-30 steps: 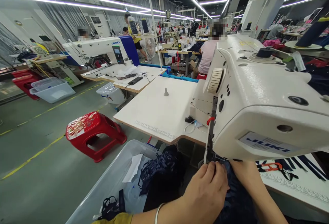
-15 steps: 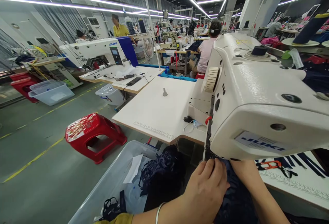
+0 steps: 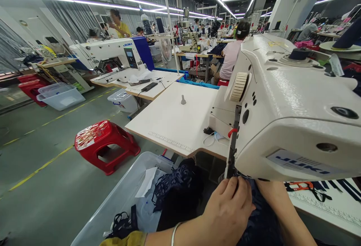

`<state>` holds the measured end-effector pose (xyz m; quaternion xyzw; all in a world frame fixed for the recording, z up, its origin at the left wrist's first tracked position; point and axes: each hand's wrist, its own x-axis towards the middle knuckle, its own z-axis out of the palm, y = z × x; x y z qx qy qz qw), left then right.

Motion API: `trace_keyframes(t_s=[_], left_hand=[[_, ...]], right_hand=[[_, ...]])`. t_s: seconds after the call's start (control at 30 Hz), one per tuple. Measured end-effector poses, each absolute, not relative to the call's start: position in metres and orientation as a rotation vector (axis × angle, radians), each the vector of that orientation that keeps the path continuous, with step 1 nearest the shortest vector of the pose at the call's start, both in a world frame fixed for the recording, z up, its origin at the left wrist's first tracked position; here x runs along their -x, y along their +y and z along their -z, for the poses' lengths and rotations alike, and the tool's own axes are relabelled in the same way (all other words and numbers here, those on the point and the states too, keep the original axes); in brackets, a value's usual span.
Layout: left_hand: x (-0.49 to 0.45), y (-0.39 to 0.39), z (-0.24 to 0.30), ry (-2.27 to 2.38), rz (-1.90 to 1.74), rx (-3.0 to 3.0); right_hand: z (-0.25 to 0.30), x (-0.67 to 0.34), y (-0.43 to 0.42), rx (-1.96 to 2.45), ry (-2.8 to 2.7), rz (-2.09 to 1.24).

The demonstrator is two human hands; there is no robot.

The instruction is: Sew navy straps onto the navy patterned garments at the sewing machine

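A white JUKI sewing machine point(image 3: 284, 110) fills the right of the view, its head just above my hands. My left hand point(image 3: 228, 210) lies on dark navy fabric point(image 3: 261, 223) under the machine's head, fingers curled and pinching the cloth near the needle bar. A thin bracelet circles that wrist. Only the forearm of my right arm point(image 3: 282, 212) shows, reaching under the machine from the right; the right hand itself is hidden behind the machine's head and the cloth.
A clear plastic bin point(image 3: 121, 201) with dark fabric pieces stands at lower left. A red stool point(image 3: 105, 144) sits on the grey floor. The white work table point(image 3: 175, 118) stretches left. Orange-handled scissors point(image 3: 296, 186) lie on the table right. Other people sew at the back.
The view has shifted slightly; my left hand has stayed on the fabric under the needle with only small finger movement. A person in yellow at the back has walked left.
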<state>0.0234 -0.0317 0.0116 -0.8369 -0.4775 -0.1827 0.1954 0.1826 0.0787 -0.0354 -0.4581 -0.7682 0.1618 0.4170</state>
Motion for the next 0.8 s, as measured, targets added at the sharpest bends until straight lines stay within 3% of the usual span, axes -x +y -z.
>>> trace_keyframes(t_s=[0.1,0.2,0.33,0.4,0.5,0.67,0.8], left_hand=[[-0.021,-0.033,-0.006,-1.373,0.681,2.377],[-0.011,-0.037,0.005,-1.569,1.131,2.416],[0.021,-0.041,0.019,-2.249,1.684,2.683],[0.046,-0.041,0.022,-2.592,1.621,2.886],[0.090,-0.045,0.026,-2.737,1.503,2.938],[0.152,-0.064,0.034,-3.000,1.624,2.695],[0.160,-0.072,0.039,-2.999,2.284,1.997]], right_hand=[[0.034,-0.182,0.079,1.124,-1.930,-0.388],[0.033,-0.182,0.081,1.081,-1.937,-0.365],[0.038,-0.182,0.082,1.064,-1.946,-0.331],[0.041,-0.181,0.083,1.083,-1.936,-0.331],[0.040,-0.181,0.084,1.075,-1.903,-0.343],[0.033,-0.183,0.087,1.052,-1.848,-0.389],[0.038,-0.186,0.077,1.212,-1.770,-0.543]])
